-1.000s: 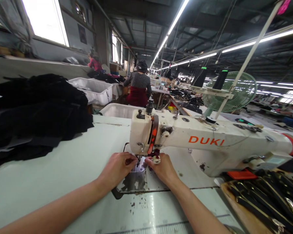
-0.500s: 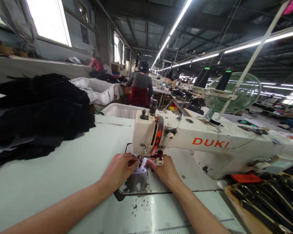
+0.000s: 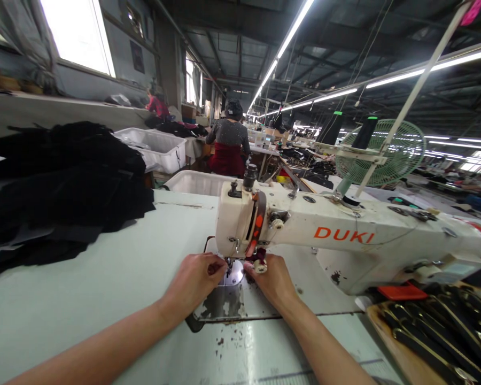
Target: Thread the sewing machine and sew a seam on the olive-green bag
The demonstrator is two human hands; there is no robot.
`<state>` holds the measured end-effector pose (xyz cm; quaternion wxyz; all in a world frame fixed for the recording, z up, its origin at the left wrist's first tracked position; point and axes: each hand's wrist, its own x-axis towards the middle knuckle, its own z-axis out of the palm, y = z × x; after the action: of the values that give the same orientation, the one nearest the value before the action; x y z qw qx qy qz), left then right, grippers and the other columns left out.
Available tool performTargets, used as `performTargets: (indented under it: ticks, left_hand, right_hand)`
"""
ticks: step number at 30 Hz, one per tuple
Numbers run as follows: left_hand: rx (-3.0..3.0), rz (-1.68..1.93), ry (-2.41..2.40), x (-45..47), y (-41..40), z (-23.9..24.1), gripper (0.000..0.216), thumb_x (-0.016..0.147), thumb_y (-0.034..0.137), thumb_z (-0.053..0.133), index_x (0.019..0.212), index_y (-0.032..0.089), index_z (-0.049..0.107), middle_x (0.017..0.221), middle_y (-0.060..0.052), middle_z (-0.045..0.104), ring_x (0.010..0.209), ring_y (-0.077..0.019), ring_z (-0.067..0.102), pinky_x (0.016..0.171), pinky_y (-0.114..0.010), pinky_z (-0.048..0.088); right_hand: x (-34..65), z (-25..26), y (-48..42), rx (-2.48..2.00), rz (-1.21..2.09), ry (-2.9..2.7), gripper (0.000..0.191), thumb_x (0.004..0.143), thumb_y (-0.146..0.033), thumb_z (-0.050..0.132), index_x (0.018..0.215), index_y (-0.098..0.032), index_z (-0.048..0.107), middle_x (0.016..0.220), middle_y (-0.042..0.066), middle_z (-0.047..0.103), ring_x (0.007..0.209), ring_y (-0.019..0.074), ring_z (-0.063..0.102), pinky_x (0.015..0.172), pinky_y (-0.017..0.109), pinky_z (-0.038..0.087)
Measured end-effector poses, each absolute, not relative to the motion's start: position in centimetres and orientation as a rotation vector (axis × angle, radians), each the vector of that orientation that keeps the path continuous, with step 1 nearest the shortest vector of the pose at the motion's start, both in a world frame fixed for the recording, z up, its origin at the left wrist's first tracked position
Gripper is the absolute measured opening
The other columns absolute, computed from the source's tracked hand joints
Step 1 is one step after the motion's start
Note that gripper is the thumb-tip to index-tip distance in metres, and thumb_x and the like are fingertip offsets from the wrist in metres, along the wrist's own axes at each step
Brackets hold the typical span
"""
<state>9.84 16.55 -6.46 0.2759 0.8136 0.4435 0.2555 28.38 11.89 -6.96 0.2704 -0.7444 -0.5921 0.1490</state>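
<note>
A white sewing machine (image 3: 320,230) with orange lettering stands on the pale green table. My left hand (image 3: 198,275) is just left of its presser foot (image 3: 229,266), thumb and forefinger pinched together at the needle. Whatever they pinch is too small to make out. Close on the other side, my right hand (image 3: 272,278) is partly behind a small white knob (image 3: 260,266) and dark red cloth. Its thumb points toward the needle and its fingers are curled; what they hold, if anything, is hidden. Light falls on the shiny needle plate (image 3: 235,275) between both hands.
Black fabric pieces (image 3: 64,187) are heaped on the left. Beyond the machine are white bins (image 3: 196,182) and a seated co-worker (image 3: 228,141). At the right, a wooden tray (image 3: 401,342) holds black strips with gold-coloured edging, beside a red object (image 3: 403,291). Thread cones (image 3: 364,133) stand above.
My right thumb has drawn back slightly to the right, away from the needle. My left hand keeps its pinch beside the needle. The whole view has shifted a little.
</note>
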Motion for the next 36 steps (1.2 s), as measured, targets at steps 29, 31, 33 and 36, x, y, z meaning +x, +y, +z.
performTargets:
  ticks: [29,31,33,36]
  left_hand:
    - [2.245,0.681,1.173,9.9,16.5,-6.6,0.031,0.088,0.029,0.047,0.086,0.021,0.076,0.088,-0.004,0.076,0.081,-0.0229,0.07,0.074,-0.03,0.05]
    - [2.242,0.678,1.165,9.9,16.5,-6.6,0.031,0.088,0.028,0.047,0.087,0.021,0.077,0.088,-0.004,0.076,0.083,-0.0238,0.07,0.076,-0.031,0.05]
    - [2.237,0.68,1.149,9.9,16.6,-6.7,0.028,0.087,0.027,0.049,0.089,0.022,0.077,0.092,-0.004,0.076,0.087,-0.0251,0.07,0.081,-0.033,0.051]
    - [2.206,0.693,1.113,9.7,16.5,-6.9,0.022,0.083,0.025,0.058,0.095,0.02,0.075,0.095,-0.003,0.076,0.087,-0.0234,0.071,0.085,-0.031,0.053]
  right_hand:
    - [27.0,-8.7,13.0,-1.669,0.464,-1.611,0.014,0.073,-0.014,0.07,0.085,-0.02,0.071,0.084,0.006,0.074,0.085,0.0224,0.068,0.077,0.028,0.052]
    - [26.8,-9.0,13.2,-1.658,0.468,-1.616,0.011,0.073,-0.015,0.07,0.083,-0.019,0.071,0.084,0.006,0.074,0.086,0.0227,0.068,0.077,0.028,0.052]
    - [26.6,-9.3,13.2,-1.645,0.464,-1.617,0.008,0.073,-0.016,0.068,0.081,-0.018,0.07,0.084,0.006,0.073,0.085,0.022,0.067,0.076,0.027,0.052]
    - [26.5,-9.4,13.1,-1.632,0.443,-1.598,0.007,0.071,-0.016,0.065,0.077,-0.017,0.068,0.08,0.006,0.071,0.079,0.0203,0.065,0.072,0.025,0.05]
